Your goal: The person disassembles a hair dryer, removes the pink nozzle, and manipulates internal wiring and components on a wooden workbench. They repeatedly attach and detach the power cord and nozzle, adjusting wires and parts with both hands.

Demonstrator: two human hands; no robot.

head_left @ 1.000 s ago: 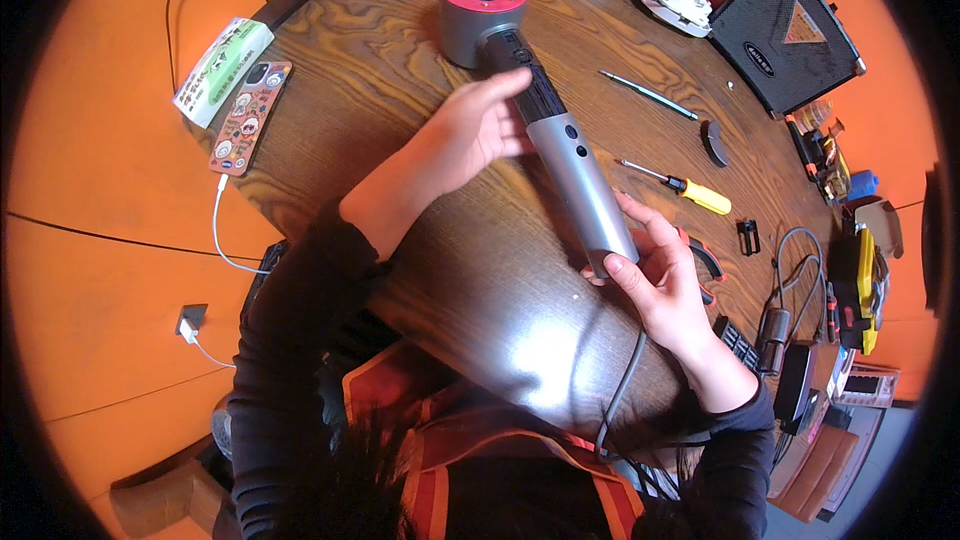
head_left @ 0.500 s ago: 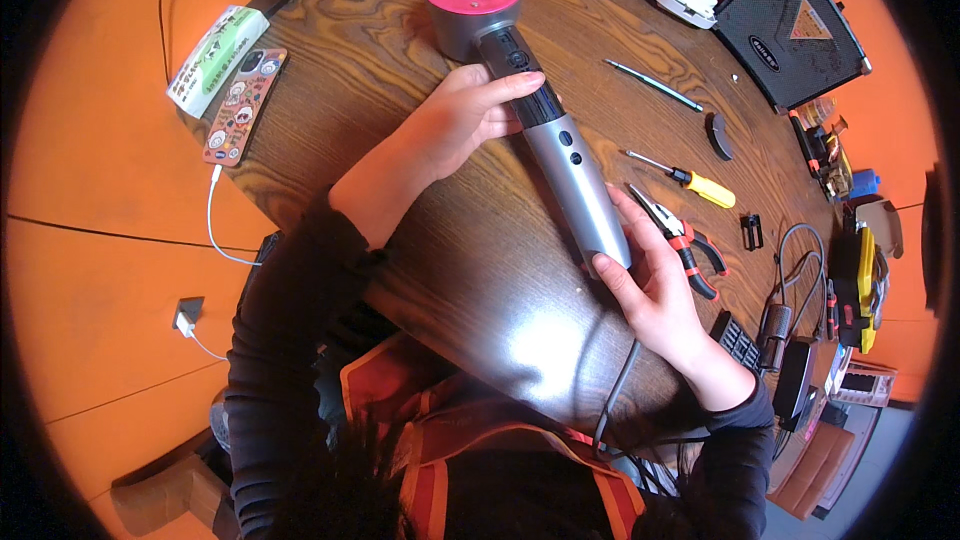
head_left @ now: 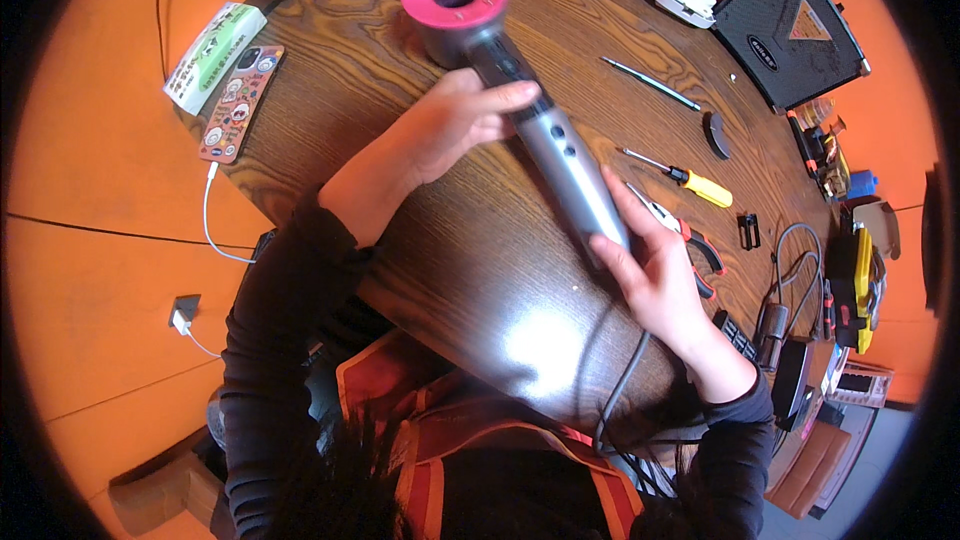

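A hair dryer (head_left: 572, 182) with a pink ring-shaped head and a grey handle tube lies slantwise in my two hands above the table. My left hand (head_left: 465, 120) is closed round the upper handle, its thumb across the black inner section just below the head. My right hand (head_left: 655, 270) grips the lower end of the grey tube between thumb and fingers. Only a short stretch of black inner handle (head_left: 497, 58) shows between the head and the tube. A grey cord (head_left: 625, 380) runs from beneath my right hand over the table's near edge.
Right of the dryer lie pliers (head_left: 705, 248), a yellow screwdriver (head_left: 705, 188), a thin pen-like tool (head_left: 650, 83) and small black parts (head_left: 716, 135). A black speaker-like box (head_left: 790, 30) stands at the far right. A phone (head_left: 240, 105) on a white cable lies at the left edge.
The grey tube has slid up toward the head, covering more of the black inner handle. The dryer's head has shifted slightly left, and my hands are closer together.
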